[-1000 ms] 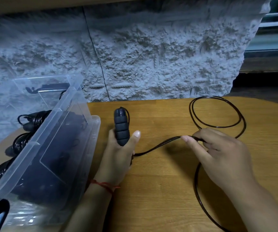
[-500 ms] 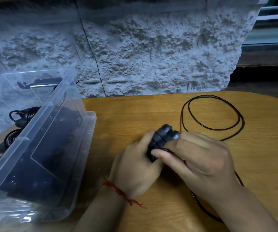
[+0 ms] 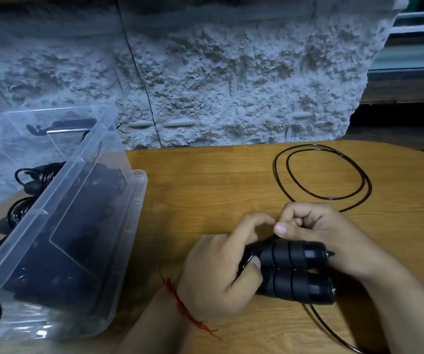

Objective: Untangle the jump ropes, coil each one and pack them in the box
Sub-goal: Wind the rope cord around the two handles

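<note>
**Two handles held side by side**

Head view: your left hand point(image 3: 213, 274) curls round the two black handles point(image 3: 295, 272). They lie side by side, low over the wooden table point(image 3: 205, 187). Your right hand point(image 3: 320, 236) pinches the thin black cord point(image 3: 315, 146) with thumb and bent fingers, right at the top handle. More cord lies in loops behind your hands. The clear box point(image 3: 83, 190) sits on the left, with dark coiled ropes point(image 3: 39, 175) showing through it.

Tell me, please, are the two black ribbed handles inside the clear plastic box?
No, the left hand grips both black ribbed handles over the wooden table, beside the clear plastic box.
</note>
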